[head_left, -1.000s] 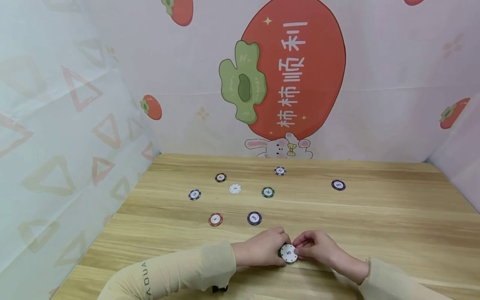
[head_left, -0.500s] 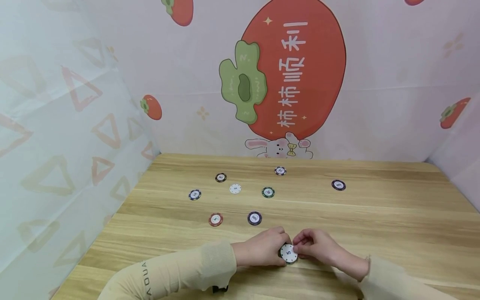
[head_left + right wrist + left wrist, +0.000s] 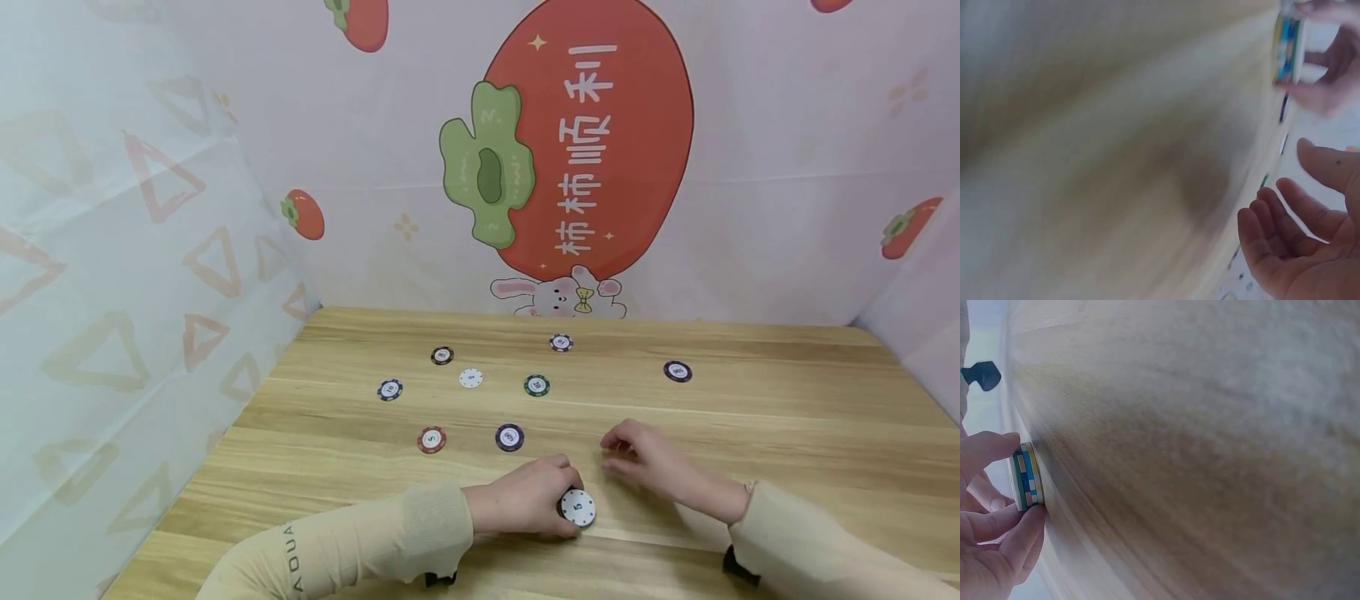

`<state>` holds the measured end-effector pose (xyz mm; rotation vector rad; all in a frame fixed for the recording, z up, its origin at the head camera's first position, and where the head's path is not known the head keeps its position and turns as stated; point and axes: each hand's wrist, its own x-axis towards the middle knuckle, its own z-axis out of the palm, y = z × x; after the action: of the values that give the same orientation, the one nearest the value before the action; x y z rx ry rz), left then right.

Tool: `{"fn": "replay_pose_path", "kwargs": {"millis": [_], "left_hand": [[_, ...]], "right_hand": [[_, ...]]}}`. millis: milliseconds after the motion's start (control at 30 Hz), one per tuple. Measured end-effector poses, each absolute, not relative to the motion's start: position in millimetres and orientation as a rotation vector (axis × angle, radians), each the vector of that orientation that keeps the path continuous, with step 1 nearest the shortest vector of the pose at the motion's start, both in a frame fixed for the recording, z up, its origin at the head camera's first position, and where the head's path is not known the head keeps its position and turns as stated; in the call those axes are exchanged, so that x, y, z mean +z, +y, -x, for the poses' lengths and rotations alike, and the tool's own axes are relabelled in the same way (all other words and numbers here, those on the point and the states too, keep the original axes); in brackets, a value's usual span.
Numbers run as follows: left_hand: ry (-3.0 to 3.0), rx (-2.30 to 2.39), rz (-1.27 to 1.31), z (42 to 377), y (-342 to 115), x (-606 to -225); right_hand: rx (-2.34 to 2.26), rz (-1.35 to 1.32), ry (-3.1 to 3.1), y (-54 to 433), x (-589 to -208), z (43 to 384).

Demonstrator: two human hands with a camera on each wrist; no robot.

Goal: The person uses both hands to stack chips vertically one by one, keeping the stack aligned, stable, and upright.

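Observation:
A short stack of poker chips (image 3: 578, 507), with a white chip marked 5 on top, stands near the front of the table. My left hand (image 3: 528, 498) grips its sides between thumb and fingers. In the left wrist view the stack (image 3: 1029, 475) shows green, blue and yellow edges. My right hand (image 3: 651, 460) is a short way right of the stack, above the table, holding nothing. Seen from the right wrist, that hand (image 3: 1300, 234) has its thumb apart from loosely bent fingers.
Single chips lie scattered beyond the hands: a purple chip (image 3: 509, 437), a red chip (image 3: 431, 439), a green chip (image 3: 536, 385), a white chip (image 3: 471, 378) and several others. Another purple chip (image 3: 677, 372) lies apart at the right. A printed cloth (image 3: 375, 167) hangs behind the wooden table.
My right hand has let go of the white chip, now level on the stack, and moved away to the right and forward. My left hand stays around the stack.

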<state>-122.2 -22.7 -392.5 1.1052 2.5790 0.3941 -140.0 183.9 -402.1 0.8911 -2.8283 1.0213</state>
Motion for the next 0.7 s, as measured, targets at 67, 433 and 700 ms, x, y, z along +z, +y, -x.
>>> {"fn": "replay_pose_path", "kwargs": {"millis": [67, 433, 700], "left_hand": [[2.577, 0.396, -1.098, 122, -23, -393], [2.600, 0.364, -1.131, 121, -23, -395], [2.595, 0.360, -1.112, 120, -23, -394]], "right_hand": [[0.931, -0.888, -2.810, 189, -402, 146], [0.569, -0.813, -2.826, 222, -399, 187], [0.547, -0.780, -2.864, 240, -395, 214]]}}
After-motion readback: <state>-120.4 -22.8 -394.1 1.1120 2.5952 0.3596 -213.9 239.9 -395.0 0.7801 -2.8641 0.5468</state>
